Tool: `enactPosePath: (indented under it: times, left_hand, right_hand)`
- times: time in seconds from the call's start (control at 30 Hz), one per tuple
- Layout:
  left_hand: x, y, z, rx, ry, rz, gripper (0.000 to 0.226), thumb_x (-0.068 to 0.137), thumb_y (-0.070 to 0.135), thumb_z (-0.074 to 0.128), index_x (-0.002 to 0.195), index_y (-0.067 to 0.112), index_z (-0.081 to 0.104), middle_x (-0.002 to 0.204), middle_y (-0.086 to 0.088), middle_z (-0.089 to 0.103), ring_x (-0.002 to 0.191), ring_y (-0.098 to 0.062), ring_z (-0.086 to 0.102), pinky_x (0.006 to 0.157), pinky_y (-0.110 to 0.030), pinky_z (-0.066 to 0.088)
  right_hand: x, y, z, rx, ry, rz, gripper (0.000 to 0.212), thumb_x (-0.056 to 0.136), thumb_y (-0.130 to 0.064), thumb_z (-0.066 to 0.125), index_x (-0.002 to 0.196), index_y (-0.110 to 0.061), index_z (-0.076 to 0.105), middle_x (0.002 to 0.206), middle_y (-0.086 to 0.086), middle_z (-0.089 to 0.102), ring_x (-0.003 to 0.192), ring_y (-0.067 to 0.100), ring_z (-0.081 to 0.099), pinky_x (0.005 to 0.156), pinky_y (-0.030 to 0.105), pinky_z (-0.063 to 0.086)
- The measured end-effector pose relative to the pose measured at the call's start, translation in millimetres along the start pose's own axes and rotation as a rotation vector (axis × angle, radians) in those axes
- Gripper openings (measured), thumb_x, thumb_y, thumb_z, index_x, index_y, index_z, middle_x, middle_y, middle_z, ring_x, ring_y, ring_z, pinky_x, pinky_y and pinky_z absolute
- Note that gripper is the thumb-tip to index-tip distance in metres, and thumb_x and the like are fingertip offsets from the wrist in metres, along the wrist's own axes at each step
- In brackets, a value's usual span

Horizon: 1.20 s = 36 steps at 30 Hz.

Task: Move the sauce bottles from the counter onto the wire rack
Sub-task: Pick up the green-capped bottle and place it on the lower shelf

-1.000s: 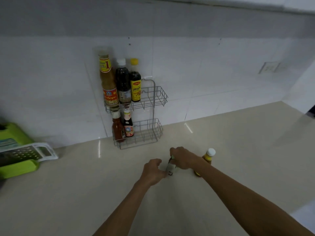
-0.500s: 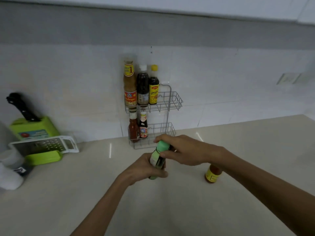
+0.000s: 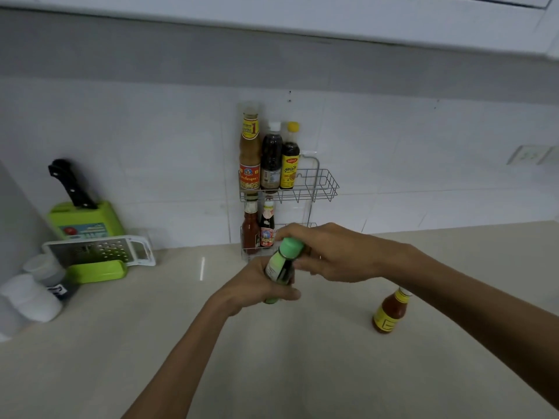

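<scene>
Here the left hand (image 3: pixel 257 285) is wrapped round the lower body of the green-capped sauce bottle (image 3: pixel 282 263), held clear of the counter (image 3: pixel 181 343) with its long axis tipped, cap leaning up and toward the wire rack (image 3: pixel 314 189) just behind. The right hand (image 3: pixel 329 255) closes its fingers about the cap and neck — so both hands share the one bottle, and the rack lies straight ahead and slightly up. Its upper basket holds three tall bottles crowded left, the right part bare; the lower basket holds two red sauces at left, the rest hidden by the hands. Well right on the counter stands the yellow-labelled chilli sauce bottle (image 3: pixel 390 311) — nearer the right arm.
</scene>
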<state>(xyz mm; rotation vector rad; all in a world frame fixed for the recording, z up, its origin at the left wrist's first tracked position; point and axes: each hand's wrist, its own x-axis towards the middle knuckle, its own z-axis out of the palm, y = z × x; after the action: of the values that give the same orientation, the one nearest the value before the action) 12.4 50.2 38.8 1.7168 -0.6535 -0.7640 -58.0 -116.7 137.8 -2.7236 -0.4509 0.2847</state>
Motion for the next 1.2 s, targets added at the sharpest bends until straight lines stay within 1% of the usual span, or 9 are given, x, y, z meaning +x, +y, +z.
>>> enactPosePath:
  times: [0.07,0.17,0.3,0.4,0.63,0.8,0.97,1.1,1.2]
  left_hand:
    - [3.0,1.9,-0.5,0.028,0.075,-0.003,0.028,0.067,0.012,0.087,0.073,0.026,0.064,0.07,0.011,0.065,0.064,-0.008,0.06,0.056,-0.024,0.049]
    - [5.6,-1.2,6.9,0.011,0.118,-0.028,0.027,0.065,0.014,0.087,0.074,0.025,0.064,0.07,0.01,0.064,0.064,-0.011,0.059,0.058,-0.028,0.049]
    - [0.5,3.2,2.2,-0.009,-0.061,0.006,0.025,0.068,0.008,0.084,0.075,0.018,0.062,0.074,0.003,0.065,0.073,-0.016,0.062,0.072,-0.035,0.052]
    - [-4.4,12.8,-2.7,-0.057,-0.288,0.008,0.023,0.073,-0.005,0.077,0.079,0.011,0.062,0.077,-0.001,0.065,0.078,-0.022,0.062,0.078,-0.039,0.052]
    - [-3.3,7.4,7.1,-0.19,-0.567,0.032,0.024,0.071,-0.013,0.067,0.077,0.01,0.06,0.072,-0.004,0.065,0.069,-0.021,0.061,0.072,-0.033,0.052]
    - [-4.0,-0.7,15.8,-0.2,-0.155,-0.008,0.02,0.069,-0.004,0.074,0.073,0.01,0.06,0.069,-0.006,0.061,0.062,-0.023,0.058,0.067,-0.032,0.05]
    - [5.1,-2.8,36.0,-0.154,0.223,-0.064,0.02,0.068,0.002,0.077,0.075,0.01,0.06,0.068,-0.007,0.062,0.059,-0.021,0.06,0.062,-0.033,0.053]
    - [-5.7,5.2,2.4,-0.173,-0.363,-0.003,0.022,0.067,-0.009,0.067,0.074,0.01,0.056,0.068,-0.013,0.057,0.058,-0.025,0.054,0.063,-0.03,0.048]
    - [-10.3,17.8,-7.6,-0.219,-0.736,0.039,0.026,0.069,-0.015,0.06,0.078,0.009,0.056,0.065,-0.008,0.06,0.054,-0.021,0.055,0.057,-0.024,0.049]
  right_hand:
    - [3.2,3.1,2.3,0.003,0.066,0.085,0.031,0.096,-0.044,0.052,0.118,-0.024,0.046,0.088,0.0,0.069,0.065,0.012,0.066,0.062,0.031,0.057]
    - [6.8,5.0,2.3,-0.304,0.176,0.161,0.053,0.088,-0.068,0.042,0.102,-0.019,0.055,0.066,-0.005,0.057,0.061,0.016,0.059,0.055,0.031,0.047]
    - [6.1,9.9,7.6,-0.431,0.337,0.013,0.071,0.084,-0.078,0.029,0.128,-0.025,0.047,0.095,-0.002,0.066,0.079,0.021,0.062,0.062,0.031,0.045]
    - [6.8,7.5,15.7,-0.49,0.445,-0.183,0.062,0.091,-0.07,0.021,0.107,-0.019,0.053,0.088,0.0,0.065,0.063,0.02,0.056,0.054,0.033,0.047]
    - [16.4,-0.5,26.7,-0.418,0.614,-0.321,0.022,0.088,-0.034,0.05,0.076,-0.016,0.054,0.059,-0.008,0.045,0.047,0.017,0.041,0.042,0.029,0.035]
    - [29.9,4.4,34.7,-0.426,0.681,-0.028,0.034,0.088,-0.033,0.047,0.059,-0.018,0.04,0.046,-0.003,0.04,0.04,0.023,0.034,0.046,0.028,0.029]
    - [43.8,9.9,34.8,-0.313,0.562,0.201,0.035,0.095,-0.039,0.043,0.071,-0.016,0.056,0.061,0.004,0.05,0.058,0.025,0.045,0.058,0.031,0.038]
    - [22.0,0.8,21.5,-0.19,0.47,-0.122,0.038,0.091,-0.058,0.047,0.074,-0.025,0.05,0.054,-0.009,0.046,0.049,0.013,0.044,0.05,0.03,0.04]
    - [13.5,-10.7,15.2,-0.316,0.512,-0.308,0.036,0.096,-0.049,0.043,0.074,-0.022,0.052,0.058,-0.01,0.048,0.049,0.012,0.041,0.047,0.031,0.038]
